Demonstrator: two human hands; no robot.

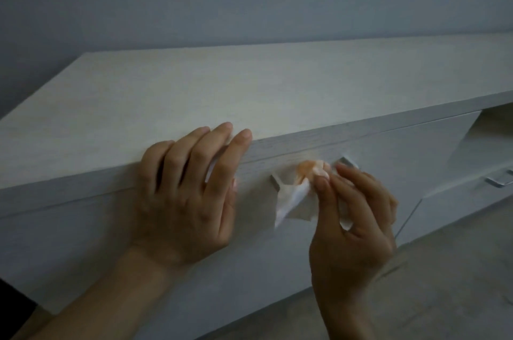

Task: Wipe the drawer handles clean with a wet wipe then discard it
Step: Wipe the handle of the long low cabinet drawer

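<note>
R hand [358, 217] pinches the wipe [294, 198], bunched over the handle [347, 163], w/ a loose tail hanging toward 7 o'clock. L hand [188, 189] lies flat-fingered on the dresser [194, 84] edge, gripping nothing I can see. Risks: pinch looks light, so wipe may slip mid-rub; tail may snag handle's end; drawer [394, 150] may slide out. Second handle [499, 182] waits at 3 o'clock.

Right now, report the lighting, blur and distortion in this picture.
Head view: dim, flat, bluish light, no glare. Head view: the wet wipe and the right hand pinching it are motion-smeared; the left hand on the cabinet top is sharper. Head view: its edges run tilted across the frame, and the far handle at right is soft.
</note>
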